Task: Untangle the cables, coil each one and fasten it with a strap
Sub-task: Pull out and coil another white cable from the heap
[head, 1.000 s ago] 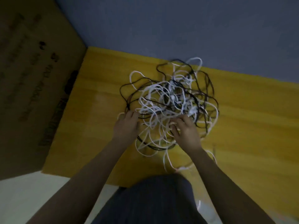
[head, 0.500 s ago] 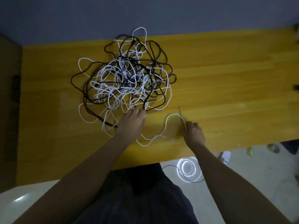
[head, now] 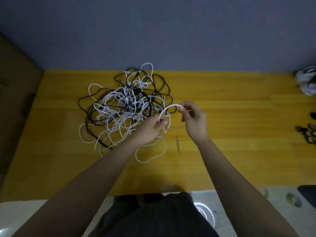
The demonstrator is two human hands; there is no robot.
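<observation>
A tangled heap of white and black cables (head: 126,103) lies on the yellow wooden table (head: 230,151). A white cable (head: 168,108) arcs between my two hands just right of the heap. My left hand (head: 150,129) pinches one end of the arc, and my right hand (head: 195,120) pinches the other end with its fingertips. A slack loop of that white cable (head: 150,157) trails onto the table below my left hand. A thin strap (head: 177,142) lies flat on the table between my forearms.
Coiled white cables (head: 306,79) sit at the table's far right edge, with small dark items (head: 307,132) below them. A brown cardboard panel (head: 15,100) stands at the left. A blue wall (head: 153,31) runs behind the table.
Both hands lifted off the table; the right hand moved up from the near edge and now holds a raised arc of white cable with the left hand. The view shifted.
</observation>
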